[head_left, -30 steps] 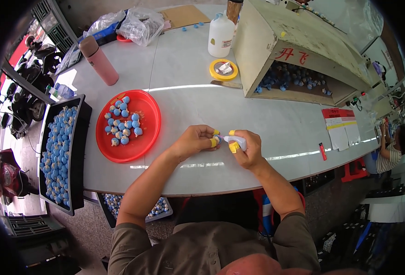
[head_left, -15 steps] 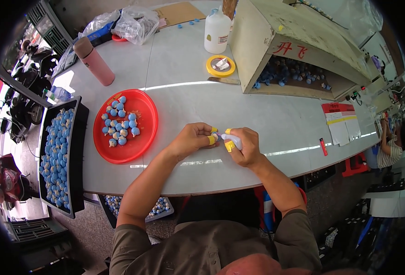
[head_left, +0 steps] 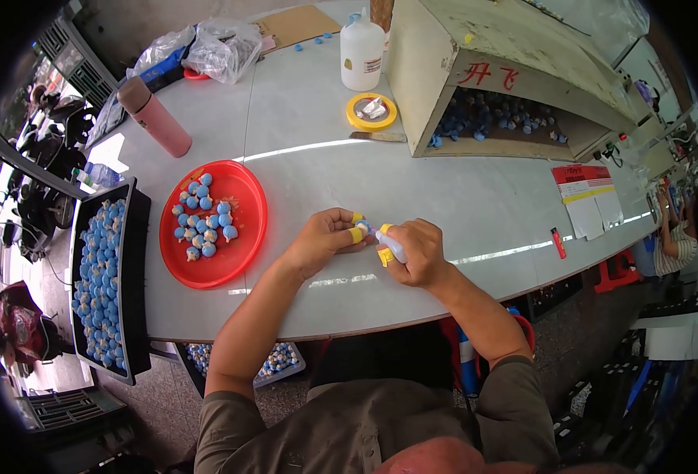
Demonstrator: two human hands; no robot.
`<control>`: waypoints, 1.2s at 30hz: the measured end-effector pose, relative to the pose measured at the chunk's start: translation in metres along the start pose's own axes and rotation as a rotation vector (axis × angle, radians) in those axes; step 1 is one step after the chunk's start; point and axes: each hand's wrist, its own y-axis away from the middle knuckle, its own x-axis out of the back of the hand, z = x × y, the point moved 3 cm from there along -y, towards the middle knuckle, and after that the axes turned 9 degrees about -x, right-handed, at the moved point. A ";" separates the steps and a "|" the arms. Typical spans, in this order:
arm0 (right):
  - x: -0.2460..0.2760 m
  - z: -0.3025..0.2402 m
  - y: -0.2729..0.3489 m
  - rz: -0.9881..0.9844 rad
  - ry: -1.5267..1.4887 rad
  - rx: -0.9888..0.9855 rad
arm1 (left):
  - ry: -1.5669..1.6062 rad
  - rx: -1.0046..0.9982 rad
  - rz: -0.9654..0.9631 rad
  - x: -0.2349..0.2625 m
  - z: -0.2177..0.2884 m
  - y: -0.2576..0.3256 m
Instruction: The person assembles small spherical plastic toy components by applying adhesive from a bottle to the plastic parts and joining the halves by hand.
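Observation:
My left hand (head_left: 321,242) pinches a small blue ball-shaped piece (head_left: 364,226) between thumb and fingertips wrapped in yellow tape. My right hand (head_left: 420,253), also with yellow tape on its fingers, is closed round a small whitish squeeze bottle (head_left: 394,247). The bottle's narrow tip points left and is at the blue piece; whether they touch I cannot tell. Both hands are just above the grey table (head_left: 309,182). Left of them, a round red plate (head_left: 253,237) carries several blue balls with pale bits on them (head_left: 205,225).
A black crate (head_left: 137,292) full of similar balls stands at the left edge. Farther back are a pink flask (head_left: 159,126), a white bottle (head_left: 362,59), a yellow tape roll (head_left: 354,110), a knife (head_left: 378,137) and a wooden box (head_left: 420,103) holding blue pieces. Papers (head_left: 590,205) and a red marker-like stick (head_left: 558,243) lie right.
The whole view has shifted slightly. My right hand has turned a little over the squeeze bottle, whose tip stays by the blue ball piece. Both hands keep their hold.

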 end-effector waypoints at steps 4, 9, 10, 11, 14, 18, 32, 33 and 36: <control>-0.002 0.003 0.004 -0.035 0.017 -0.017 | -0.001 0.010 0.006 -0.001 0.000 0.000; 0.001 -0.002 0.001 -0.027 0.008 -0.010 | 0.004 0.001 0.015 -0.002 0.001 0.001; 0.002 -0.003 0.001 -0.028 0.013 -0.014 | 0.004 0.002 0.015 -0.002 0.001 0.001; 0.002 -0.002 0.001 -0.028 0.013 -0.015 | 0.004 -0.004 0.012 -0.002 0.000 0.000; 0.001 0.000 0.001 -0.032 0.011 -0.031 | -0.011 -0.013 0.008 -0.002 -0.001 0.000; 0.001 0.001 0.000 -0.010 0.002 -0.023 | -0.036 -0.012 0.007 -0.004 0.001 0.000; 0.001 0.000 0.000 0.001 -0.027 -0.036 | -0.036 -0.015 -0.014 -0.002 -0.001 0.000; -0.001 0.002 0.001 -0.006 -0.046 -0.043 | -0.040 -0.015 -0.014 -0.002 -0.001 0.000; -0.002 0.004 0.002 -0.017 -0.070 -0.062 | -0.055 -0.014 -0.013 -0.001 -0.001 0.000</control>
